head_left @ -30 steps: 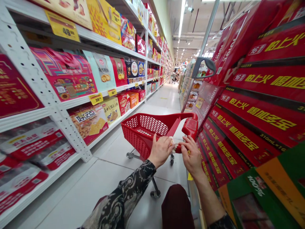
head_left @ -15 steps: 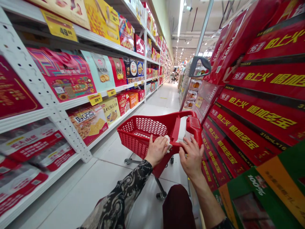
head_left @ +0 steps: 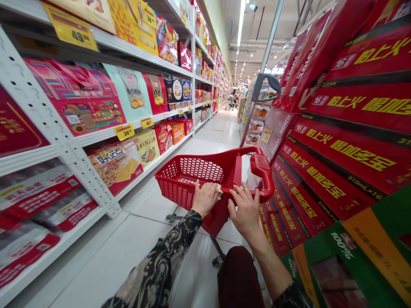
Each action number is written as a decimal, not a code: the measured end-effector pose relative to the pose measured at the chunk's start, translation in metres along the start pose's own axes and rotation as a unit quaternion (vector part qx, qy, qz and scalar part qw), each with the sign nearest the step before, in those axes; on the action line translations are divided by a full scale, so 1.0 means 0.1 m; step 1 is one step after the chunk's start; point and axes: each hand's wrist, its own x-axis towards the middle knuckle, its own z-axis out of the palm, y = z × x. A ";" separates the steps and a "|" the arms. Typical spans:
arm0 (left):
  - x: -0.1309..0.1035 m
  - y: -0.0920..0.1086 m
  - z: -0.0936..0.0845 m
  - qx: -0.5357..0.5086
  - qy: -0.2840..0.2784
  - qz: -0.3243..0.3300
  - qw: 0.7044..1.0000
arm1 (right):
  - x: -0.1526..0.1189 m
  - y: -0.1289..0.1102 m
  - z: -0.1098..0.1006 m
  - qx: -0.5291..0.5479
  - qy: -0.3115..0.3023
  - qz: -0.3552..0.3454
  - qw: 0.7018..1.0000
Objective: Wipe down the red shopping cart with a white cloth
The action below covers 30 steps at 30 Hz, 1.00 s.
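A red plastic shopping cart (head_left: pixel 237 171) stands just ahead of me, its perforated basket pointing left and its handle on the right. My left hand (head_left: pixel 206 199) presses a crumpled white cloth (head_left: pixel 219 191) onto the basket's near rim. Most of the cloth is hidden under my fingers, so it could also be a tissue. Close beside it, my right hand (head_left: pixel 244 209) grips the same rim, fingers over the top and thumb on the near side. A white panel (head_left: pixel 248 171) lies inside the handle loop.
White shelves (head_left: pixel 128 128) with boxed snacks and yellow price tags line the left. Stacked red drink cartons (head_left: pixel 346 145) and green cartons (head_left: pixel 353 252) crowd the right. A grey handle (head_left: pixel 266 87) stands beyond the cart. The tiled aisle (head_left: pixel 215 128) runs ahead, with a distant cart.
My right hand has shifted left along the rim, closer to my left hand. The left hand and the cloth have slid slightly left. The camera view has shifted a little.
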 end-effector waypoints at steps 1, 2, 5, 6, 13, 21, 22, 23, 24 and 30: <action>0.00 0.02 0.00 0.002 0.001 -0.006 1.000 | 0.00 0.01 0.03 -0.006 -0.004 -0.003 1.000; 0.00 0.04 0.00 0.003 0.000 -0.009 1.000 | 0.00 0.04 0.06 -0.012 -0.003 -0.007 1.000; -0.01 0.13 -0.01 0.005 0.001 -0.007 1.000 | -0.02 0.13 0.12 -0.023 0.015 -0.016 0.999; -0.02 0.15 0.00 0.004 0.005 -0.004 1.000 | -0.03 0.16 0.12 -0.025 0.022 -0.017 0.999; -0.17 -0.15 0.10 0.022 0.015 -0.036 0.999 | -0.02 0.20 0.05 -0.035 0.027 0.007 0.999; -0.45 -0.65 0.07 0.069 -0.001 -0.073 0.995 | 0.02 -0.18 0.26 0.014 -0.058 -0.002 0.998; -0.46 -0.64 0.06 0.071 -0.003 -0.070 0.995 | 0.03 -0.21 0.30 0.016 -0.065 -0.008 0.998; -0.47 -0.63 0.06 0.072 -0.005 -0.066 0.995 | 0.03 -0.23 0.34 0.016 -0.071 -0.012 0.997; -0.48 -0.62 0.05 0.071 -0.005 -0.061 0.996 | 0.03 -0.24 0.37 0.015 -0.078 -0.013 0.997; -0.57 -0.90 -0.01 0.091 -0.009 -0.098 0.991 | -0.06 -0.15 0.43 -0.006 -0.112 -0.022 0.993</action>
